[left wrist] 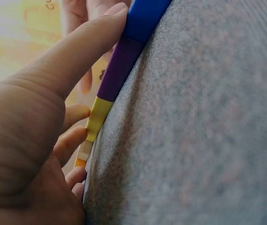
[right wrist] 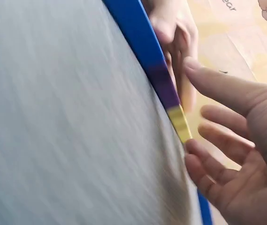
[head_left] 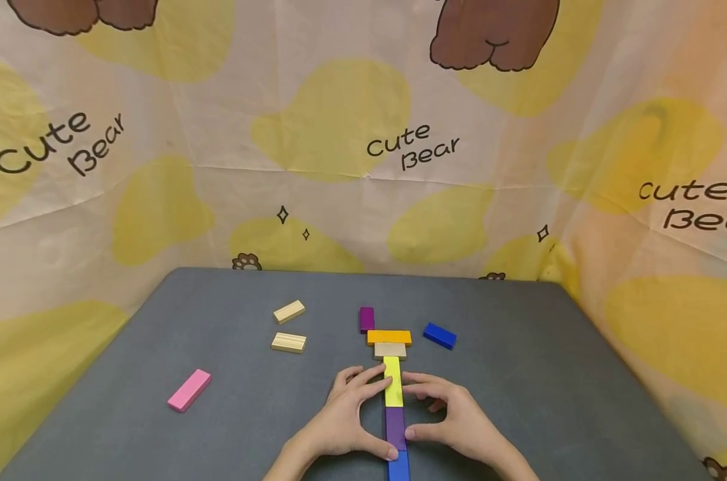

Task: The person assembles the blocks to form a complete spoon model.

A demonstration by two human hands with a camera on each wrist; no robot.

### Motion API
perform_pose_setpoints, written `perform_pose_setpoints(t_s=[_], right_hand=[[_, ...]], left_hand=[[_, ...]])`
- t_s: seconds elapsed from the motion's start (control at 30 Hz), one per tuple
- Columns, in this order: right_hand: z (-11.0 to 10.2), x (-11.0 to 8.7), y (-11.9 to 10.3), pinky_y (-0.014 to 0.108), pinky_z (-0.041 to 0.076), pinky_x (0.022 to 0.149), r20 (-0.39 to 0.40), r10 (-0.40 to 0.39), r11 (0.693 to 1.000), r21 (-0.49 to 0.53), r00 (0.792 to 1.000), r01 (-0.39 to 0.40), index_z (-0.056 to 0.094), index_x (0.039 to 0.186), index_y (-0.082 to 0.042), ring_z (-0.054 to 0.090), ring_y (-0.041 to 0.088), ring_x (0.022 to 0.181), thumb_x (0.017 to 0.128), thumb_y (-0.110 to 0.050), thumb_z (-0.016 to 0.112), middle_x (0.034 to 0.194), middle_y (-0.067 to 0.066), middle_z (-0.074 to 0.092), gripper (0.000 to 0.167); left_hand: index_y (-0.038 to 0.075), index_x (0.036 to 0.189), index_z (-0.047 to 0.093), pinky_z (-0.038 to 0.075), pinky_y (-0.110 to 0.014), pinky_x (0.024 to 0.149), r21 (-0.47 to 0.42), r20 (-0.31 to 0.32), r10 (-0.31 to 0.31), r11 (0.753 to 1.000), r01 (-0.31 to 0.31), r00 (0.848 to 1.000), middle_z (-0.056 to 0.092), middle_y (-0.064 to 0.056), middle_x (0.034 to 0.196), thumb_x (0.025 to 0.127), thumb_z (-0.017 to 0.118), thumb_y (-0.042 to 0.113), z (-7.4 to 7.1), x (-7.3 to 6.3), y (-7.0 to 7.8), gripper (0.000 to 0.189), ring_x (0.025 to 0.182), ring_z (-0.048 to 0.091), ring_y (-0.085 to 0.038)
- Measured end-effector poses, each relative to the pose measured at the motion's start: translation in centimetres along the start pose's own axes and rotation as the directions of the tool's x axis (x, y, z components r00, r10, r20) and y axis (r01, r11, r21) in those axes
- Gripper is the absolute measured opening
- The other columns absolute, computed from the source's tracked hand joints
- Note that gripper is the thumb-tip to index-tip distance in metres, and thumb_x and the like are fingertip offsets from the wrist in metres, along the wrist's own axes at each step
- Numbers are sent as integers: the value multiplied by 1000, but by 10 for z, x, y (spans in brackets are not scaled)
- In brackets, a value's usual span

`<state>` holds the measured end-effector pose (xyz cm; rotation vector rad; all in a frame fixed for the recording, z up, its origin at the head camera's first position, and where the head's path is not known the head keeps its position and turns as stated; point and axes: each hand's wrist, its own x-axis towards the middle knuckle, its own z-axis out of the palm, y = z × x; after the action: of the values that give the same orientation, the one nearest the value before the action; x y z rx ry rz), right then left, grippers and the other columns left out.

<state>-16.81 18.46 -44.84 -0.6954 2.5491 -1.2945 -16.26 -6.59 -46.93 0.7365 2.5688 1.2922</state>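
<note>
A straight row of flat wooden blocks runs away from me: blue (head_left: 399,466), purple (head_left: 395,428) and yellow (head_left: 393,382). Crosswise at its far end lie a plain wood block (head_left: 390,351) and an orange block (head_left: 389,337). My left hand (head_left: 347,421) lies along the row's left side, fingertips at the yellow block and thumb at the seam of blue and purple. On the opposite side, my right hand (head_left: 450,417) has its fingers spread beside the yellow block and its thumb beside the purple one. Whether the right fingertips touch the blocks I cannot tell.
A dark purple block (head_left: 367,320) lies behind the orange one, with a second blue block (head_left: 440,335) to the right. Two plain blocks, one nearer (head_left: 288,343) and one farther (head_left: 288,311), and a pink block (head_left: 189,390) are scattered left on the grey table (head_left: 231,434). Printed cloth (head_left: 339,120) surrounds it.
</note>
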Motion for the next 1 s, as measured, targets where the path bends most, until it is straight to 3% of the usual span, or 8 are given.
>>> perform_pose_setpoints(t_s=[0.17, 0.27, 0.43, 0.6, 0.8, 1.0], right_hand=[[-40, 18, 19, 40, 50, 86, -147, -33, 999, 5, 989, 34, 72, 119, -16, 56, 23, 115, 78, -25, 86, 128, -1, 63, 44], [-69, 33, 38, 46, 47, 92, -169, -21, 998, 49, 985, 30, 70, 124, -13, 54, 26, 119, 80, -16, 84, 129, 1, 62, 46], [-100, 54, 71, 56, 36, 102, -82, 2, 988, 153, 997, 10, 61, 134, -6, 46, 35, 128, 83, -6, 78, 138, 9, 56, 54], [-109, 70, 90, 54, 32, 104, -12, 22, 980, 196, 1000, -19, 62, 134, -5, 37, 36, 135, 80, 1, 77, 143, 9, 51, 56], [-108, 84, 95, 46, 34, 99, 74, 46, 980, 188, 996, -59, 67, 129, -8, 30, 33, 140, 77, 12, 70, 146, 5, 49, 56], [-106, 92, 92, 61, 22, 107, 127, 69, 980, 178, 990, -91, 71, 125, -12, 28, 35, 141, 74, 14, 67, 144, 2, 50, 57]], left_hand=[[21, 145, 52, 21, -67, 103, -2, -11, -9, 1000, 9, 1000, 31, 9, 156, 61, 88, 59, -2, 0, -3, 99, 140, 13, -32], [21, 144, 53, 21, -67, 103, -8, -13, -14, 1000, 13, 1000, 32, 8, 156, 61, 89, 58, -3, 0, -5, 98, 140, 12, -32], [21, 144, 53, 21, -67, 103, -2, -10, -10, 1000, 10, 1000, 32, 9, 155, 60, 89, 58, -3, 1, -5, 99, 140, 12, -31], [22, 144, 53, 21, -66, 103, 5, -14, 7, 1000, -7, 1000, 32, 10, 155, 60, 89, 59, -1, 2, -4, 99, 140, 13, -31], [23, 145, 52, 20, -67, 103, -7, -5, 9, 1000, -9, 1000, 31, 11, 156, 60, 89, 57, 0, 1, -3, 99, 140, 12, -31], [26, 145, 52, 20, -67, 103, -13, -1, 1, 1000, -1, 1000, 30, 13, 156, 60, 88, 59, 1, 1, -4, 98, 140, 12, -30]])
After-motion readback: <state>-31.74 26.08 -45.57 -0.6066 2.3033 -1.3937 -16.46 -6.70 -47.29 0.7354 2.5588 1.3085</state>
